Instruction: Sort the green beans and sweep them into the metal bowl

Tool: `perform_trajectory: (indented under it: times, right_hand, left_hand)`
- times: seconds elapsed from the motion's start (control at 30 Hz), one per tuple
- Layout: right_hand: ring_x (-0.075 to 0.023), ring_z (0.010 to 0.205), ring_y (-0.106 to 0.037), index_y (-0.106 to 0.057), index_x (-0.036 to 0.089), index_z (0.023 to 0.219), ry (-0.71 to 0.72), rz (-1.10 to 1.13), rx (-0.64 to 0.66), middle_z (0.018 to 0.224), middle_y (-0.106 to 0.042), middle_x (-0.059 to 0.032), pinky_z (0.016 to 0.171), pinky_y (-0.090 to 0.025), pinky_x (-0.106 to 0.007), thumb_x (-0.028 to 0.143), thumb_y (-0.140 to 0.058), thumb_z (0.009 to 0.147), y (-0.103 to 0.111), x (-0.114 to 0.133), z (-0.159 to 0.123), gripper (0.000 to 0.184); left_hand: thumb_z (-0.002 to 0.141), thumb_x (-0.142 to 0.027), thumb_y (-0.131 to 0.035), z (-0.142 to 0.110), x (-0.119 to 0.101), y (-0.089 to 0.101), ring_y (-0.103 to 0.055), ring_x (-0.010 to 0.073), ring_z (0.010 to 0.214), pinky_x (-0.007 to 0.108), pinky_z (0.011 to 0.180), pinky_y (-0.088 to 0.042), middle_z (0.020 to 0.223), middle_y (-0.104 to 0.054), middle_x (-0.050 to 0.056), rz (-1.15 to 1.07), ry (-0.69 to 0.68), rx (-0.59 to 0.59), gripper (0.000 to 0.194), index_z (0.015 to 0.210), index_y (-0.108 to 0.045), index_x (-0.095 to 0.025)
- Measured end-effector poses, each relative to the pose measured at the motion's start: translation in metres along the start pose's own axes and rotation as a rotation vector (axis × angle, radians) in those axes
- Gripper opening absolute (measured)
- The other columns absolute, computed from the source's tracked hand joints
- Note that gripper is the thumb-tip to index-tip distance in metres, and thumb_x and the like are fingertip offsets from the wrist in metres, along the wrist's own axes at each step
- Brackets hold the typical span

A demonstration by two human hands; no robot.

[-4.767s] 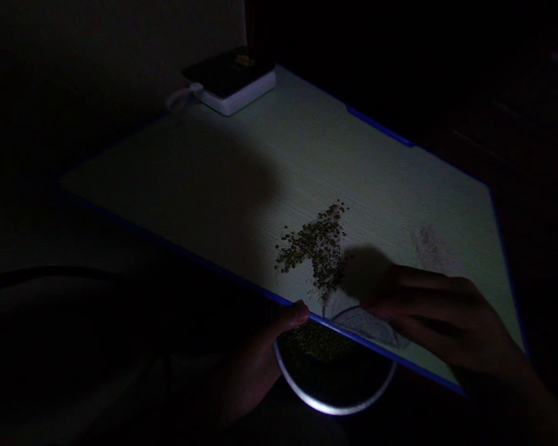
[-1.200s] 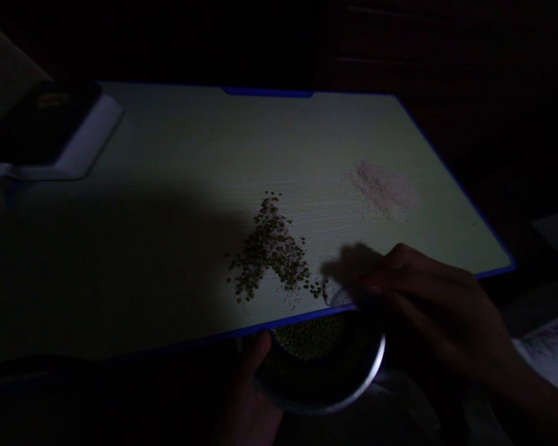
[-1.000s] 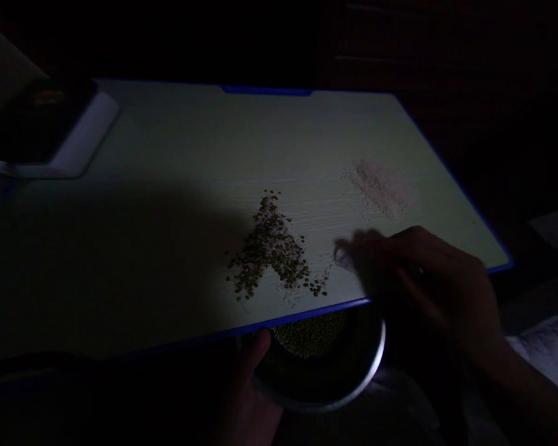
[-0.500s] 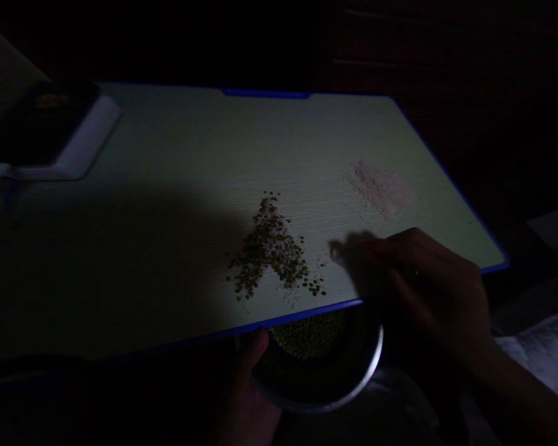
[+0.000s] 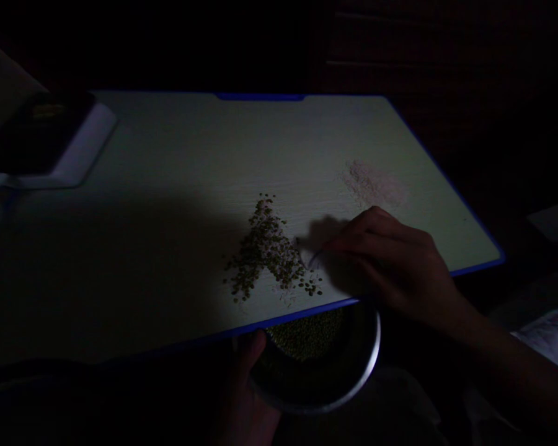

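Observation:
In dim light, my left hand (image 5: 255, 396) grips the rim of a round metal bowl (image 5: 369, 365), thumb over its edge. Small green beans (image 5: 307, 331) lie inside the bowl, which is partly under the near edge of a pale, blue-edged board (image 5: 181, 142). My right hand (image 5: 400, 260) is closed in a pinch over the board, on a small, thin, pale tool (image 5: 312, 259) whose exact kind is too dark to tell. Its tip is at the right side of a loose pile of green beans mixed with pale grains (image 5: 272, 248).
A heap of pale, rice-like grains (image 5: 372, 183) lies on the board's right part, beyond my right hand. At the far left stands a white-sided device with a dark top (image 5: 88, 145). Patterned cloth (image 5: 551, 337) shows at the right edge.
My right hand has moved left and slightly away from me, bringing the tool's tip from bare board to the edge of the bean pile. My left hand and the bowl stay nearly in place.

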State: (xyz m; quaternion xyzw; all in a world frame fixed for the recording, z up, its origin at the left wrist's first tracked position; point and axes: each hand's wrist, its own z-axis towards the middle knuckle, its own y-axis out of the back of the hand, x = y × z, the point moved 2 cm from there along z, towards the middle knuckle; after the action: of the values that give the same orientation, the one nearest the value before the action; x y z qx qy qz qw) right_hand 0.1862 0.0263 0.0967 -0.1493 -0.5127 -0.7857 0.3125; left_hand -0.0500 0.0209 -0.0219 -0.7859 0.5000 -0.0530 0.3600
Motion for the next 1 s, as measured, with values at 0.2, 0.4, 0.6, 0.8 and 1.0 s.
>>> perform_trajectory:
  times: [0.2, 0.4, 0.6, 0.8, 1.0]
  right_hand:
    - [-0.0206, 0.093, -0.065, -0.073, 0.021, 0.109, -0.124, -0.005, -0.027, 0.099, -0.073, -0.0073, 0.077, -0.052, -0.035, 0.010, -0.056, 0.098, 0.010, 0.000, -0.014, 0.023]
    - [-0.0217, 0.092, -0.064, -0.074, 0.017, 0.111, -0.089, 0.023, -0.035, 0.096, -0.071, -0.0096, 0.075, -0.052, -0.035, 0.013, -0.058, 0.098, 0.001, 0.000, -0.018, 0.021]
    - [-0.0225, 0.092, -0.063, -0.074, 0.016, 0.112, -0.028, 0.090, -0.013, 0.097, -0.071, -0.0104, 0.074, -0.051, -0.037, 0.009, -0.056, 0.096, -0.002, -0.004, -0.017, 0.024]
    - [-0.0208, 0.091, -0.061, -0.073, 0.014, 0.110, -0.043, 0.087, -0.023, 0.095, -0.069, -0.0104, 0.073, -0.051, -0.035, 0.007, -0.059, 0.095, 0.002, -0.002, -0.024, 0.022]
    - [-0.0195, 0.090, -0.061, -0.073, 0.012, 0.111, -0.073, 0.071, -0.013, 0.094, -0.068, -0.0098, 0.071, -0.051, -0.033, 0.004, -0.058, 0.093, 0.002, 0.004, -0.029, 0.024]
  left_hand:
    - [0.094, -0.040, -0.063, 0.003, 0.002, 0.003, -0.070, 0.0262, 0.124, 0.042, 0.118, -0.042, 0.109, -0.084, -0.004, -0.063, 0.039, 0.104, 0.023, 0.108, -0.082, -0.037]
    - [0.097, -0.038, -0.059, 0.009, 0.000, 0.009, -0.071, 0.0198, 0.122, 0.033, 0.114, -0.044, 0.101, -0.085, -0.008, -0.104, 0.094, 0.267, 0.024, 0.095, -0.084, -0.039]
    - [0.096, -0.035, -0.062, 0.005, 0.002, 0.005, -0.073, 0.0181, 0.118, 0.031, 0.112, -0.046, 0.103, -0.085, -0.010, -0.078, 0.039, 0.166, 0.023, 0.093, -0.083, -0.042]
    - [0.085, -0.033, -0.075, -0.001, 0.001, -0.005, -0.076, 0.0222, 0.112, 0.032, 0.100, -0.057, 0.099, -0.085, -0.009, -0.073, -0.012, 0.071, 0.018, 0.098, -0.082, -0.042]
    - [0.088, -0.038, -0.071, 0.002, 0.000, -0.002, -0.069, 0.0266, 0.125, 0.041, 0.109, -0.051, 0.109, -0.085, -0.003, -0.012, 0.011, 0.020, 0.031, 0.118, -0.077, -0.039]
